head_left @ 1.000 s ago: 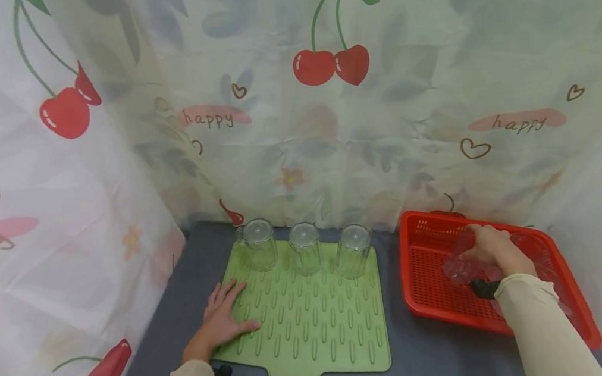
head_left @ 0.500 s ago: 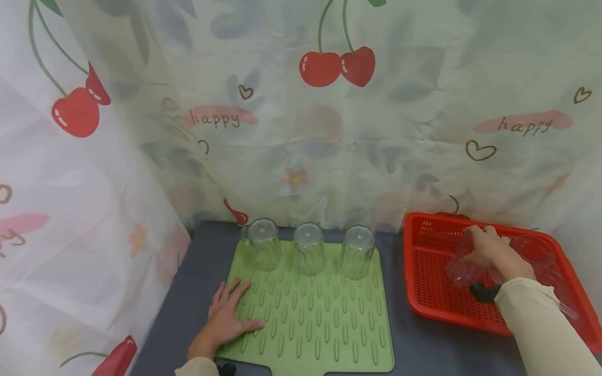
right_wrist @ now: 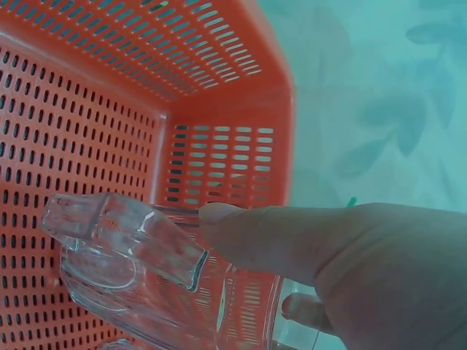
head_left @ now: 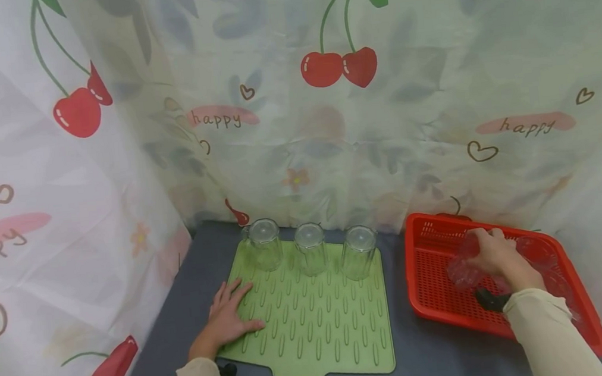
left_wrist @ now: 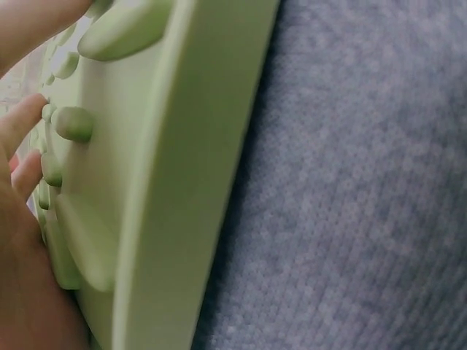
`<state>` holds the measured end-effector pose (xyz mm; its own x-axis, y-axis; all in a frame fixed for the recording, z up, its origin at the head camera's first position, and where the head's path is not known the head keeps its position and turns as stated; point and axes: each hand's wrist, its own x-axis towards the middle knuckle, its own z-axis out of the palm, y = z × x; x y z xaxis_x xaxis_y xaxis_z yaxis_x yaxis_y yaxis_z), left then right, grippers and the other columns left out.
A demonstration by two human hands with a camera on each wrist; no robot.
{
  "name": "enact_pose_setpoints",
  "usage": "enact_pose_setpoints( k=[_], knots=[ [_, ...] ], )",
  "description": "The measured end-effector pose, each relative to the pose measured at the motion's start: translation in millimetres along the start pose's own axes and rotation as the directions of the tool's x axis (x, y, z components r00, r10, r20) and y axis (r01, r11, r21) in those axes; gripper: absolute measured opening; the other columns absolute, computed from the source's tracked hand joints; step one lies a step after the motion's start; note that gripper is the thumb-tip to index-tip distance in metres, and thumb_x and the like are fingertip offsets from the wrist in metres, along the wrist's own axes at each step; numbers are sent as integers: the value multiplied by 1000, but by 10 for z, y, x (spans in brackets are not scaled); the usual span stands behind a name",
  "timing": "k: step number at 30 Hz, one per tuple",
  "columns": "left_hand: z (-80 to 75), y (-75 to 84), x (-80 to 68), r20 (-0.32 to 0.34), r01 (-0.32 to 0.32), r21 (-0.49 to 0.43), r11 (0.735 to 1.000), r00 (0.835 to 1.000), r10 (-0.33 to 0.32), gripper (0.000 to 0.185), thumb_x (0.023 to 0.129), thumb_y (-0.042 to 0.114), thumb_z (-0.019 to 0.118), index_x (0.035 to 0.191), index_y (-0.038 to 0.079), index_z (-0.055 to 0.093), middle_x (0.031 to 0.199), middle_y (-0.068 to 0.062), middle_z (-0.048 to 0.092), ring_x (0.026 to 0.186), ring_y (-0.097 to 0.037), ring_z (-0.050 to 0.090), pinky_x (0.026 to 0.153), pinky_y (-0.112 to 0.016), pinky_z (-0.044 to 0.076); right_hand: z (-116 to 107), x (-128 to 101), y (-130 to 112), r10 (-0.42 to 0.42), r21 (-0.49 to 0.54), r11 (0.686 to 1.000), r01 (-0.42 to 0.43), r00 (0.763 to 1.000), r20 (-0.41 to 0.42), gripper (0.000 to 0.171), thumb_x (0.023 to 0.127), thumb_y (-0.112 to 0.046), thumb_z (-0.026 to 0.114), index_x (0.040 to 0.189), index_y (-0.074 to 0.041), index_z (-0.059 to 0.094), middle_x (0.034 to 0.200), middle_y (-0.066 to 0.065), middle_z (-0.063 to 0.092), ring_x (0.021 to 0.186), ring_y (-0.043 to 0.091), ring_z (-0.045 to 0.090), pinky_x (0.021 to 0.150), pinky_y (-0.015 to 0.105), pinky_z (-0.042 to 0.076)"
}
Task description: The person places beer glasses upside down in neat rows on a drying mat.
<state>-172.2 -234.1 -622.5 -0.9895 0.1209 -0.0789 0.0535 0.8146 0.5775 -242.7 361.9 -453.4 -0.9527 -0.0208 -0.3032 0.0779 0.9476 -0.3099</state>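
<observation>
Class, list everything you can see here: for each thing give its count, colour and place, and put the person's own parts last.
Drying mat: one, green, ribbed, on the grey table cover.
Upturned glasses: three, clear, in a row along the mat's far edge.
Basket: one, red, perforated, right of the mat.
Glass in basket: clear, gripped; more clear glassware beside it, count unclear.
Table cover: one, grey.
Curtain: white, cherry print, behind and at the sides.
Left hand: flat on the mat's near left part.
Right hand: in the basket, gripping the glass.
</observation>
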Motion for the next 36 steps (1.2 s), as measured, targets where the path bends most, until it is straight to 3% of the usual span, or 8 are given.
enact_pose_setpoints(
  k=[11, 18, 30, 36],
  knots=[
    [-21, 26, -4, 9, 10, 6, 1000, 1000, -10, 103, 73, 63, 84, 158, 24, 40, 170, -14, 19, 157, -48, 4, 116, -79, 17, -7, -216, -24, -21, 27, 999, 24, 995, -100, 83, 89, -24, 76, 150, 8, 30, 144, 48, 20, 121, 74, 25, 87, 80, 40],
    [-15, 10, 2, 11, 10, 17, 1000, 1000, -10, 104, 73, 65, 83, 158, 24, 40, 171, -13, 19, 157, -48, 3, 115, -79, 18, 22, -375, -78, -34, 48, 998, 46, 976, -214, 83, 88, -25, 78, 151, 5, 33, 144, 45, 24, 122, 71, 26, 87, 78, 42],
    [-4, 4, -5, 7, 8, 3, 1000, 1000, -8, 104, 73, 63, 84, 158, 24, 40, 171, -13, 19, 157, -49, 3, 115, -80, 17, 41, -568, -173, -30, 129, 987, 95, 902, -431, 88, 89, -44, 77, 153, 1, 37, 142, 38, 36, 123, 57, 36, 88, 76, 43],
    [-17, 0, -11, 11, 9, 15, 1000, 1000, -10, 104, 73, 64, 83, 158, 24, 40, 170, -14, 19, 157, -49, 4, 116, -79, 18, 24, -665, -287, -47, 179, 971, 160, 856, -514, 82, 90, -43, 77, 151, -3, 42, 140, 34, 41, 121, 52, 42, 86, 70, 45]
  ],
)
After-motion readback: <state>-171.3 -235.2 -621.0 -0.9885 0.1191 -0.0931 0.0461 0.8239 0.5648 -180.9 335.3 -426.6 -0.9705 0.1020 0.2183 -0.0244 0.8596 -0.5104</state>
